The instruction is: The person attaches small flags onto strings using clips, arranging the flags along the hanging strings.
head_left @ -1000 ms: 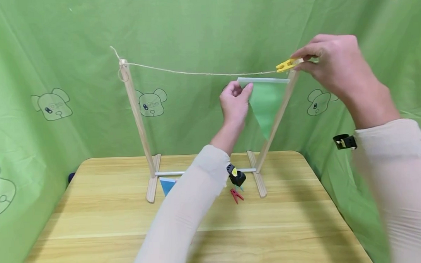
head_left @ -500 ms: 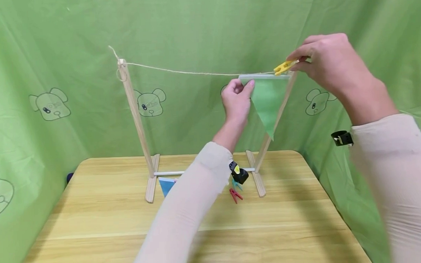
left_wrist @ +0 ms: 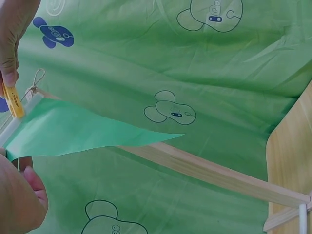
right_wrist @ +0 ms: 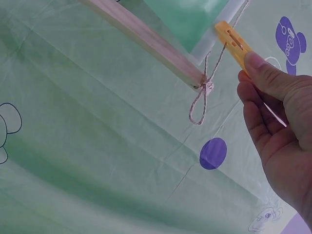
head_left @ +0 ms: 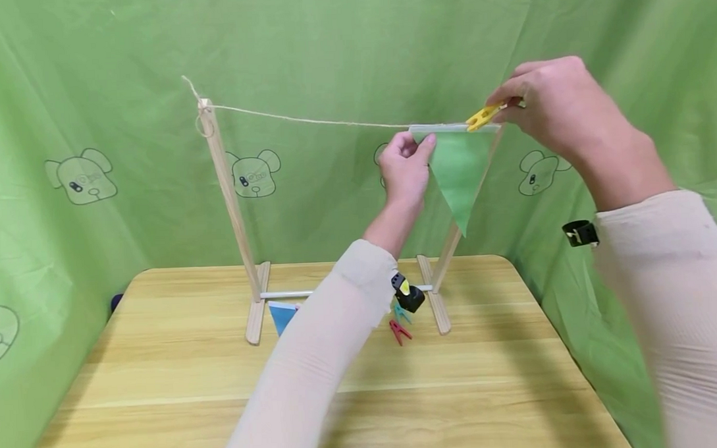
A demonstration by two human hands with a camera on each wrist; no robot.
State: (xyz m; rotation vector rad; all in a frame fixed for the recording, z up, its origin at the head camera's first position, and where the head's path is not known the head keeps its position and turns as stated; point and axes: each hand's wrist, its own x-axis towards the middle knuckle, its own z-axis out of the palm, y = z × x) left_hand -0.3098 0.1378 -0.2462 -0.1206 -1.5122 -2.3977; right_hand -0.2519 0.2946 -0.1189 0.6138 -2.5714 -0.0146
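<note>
In the head view, green cloth [head_left: 328, 47] is hanging as walls from nine o'clock through twelve to three, creasing into folds [head_left: 654, 22] toward two. Outlined animal heads [head_left: 255, 177] are dotting it, near ten and between two and three. A wood-grained table [head_left: 477, 404] is spreading across six o'clock, its far corners rounding off. A soft shadow [head_left: 529, 350] is darkening it at four. In the right wrist view, a purple spot [right_wrist: 213, 153] is showing at four.

Nothing legible on my feeds. Lettering [head_left: 88, 179] on the animal-head prints [head_left: 85, 182] of the green curtain [head_left: 352, 46], 9 o'clock in head view, 1 o'clock in left wrist: too blurred to read.
</note>
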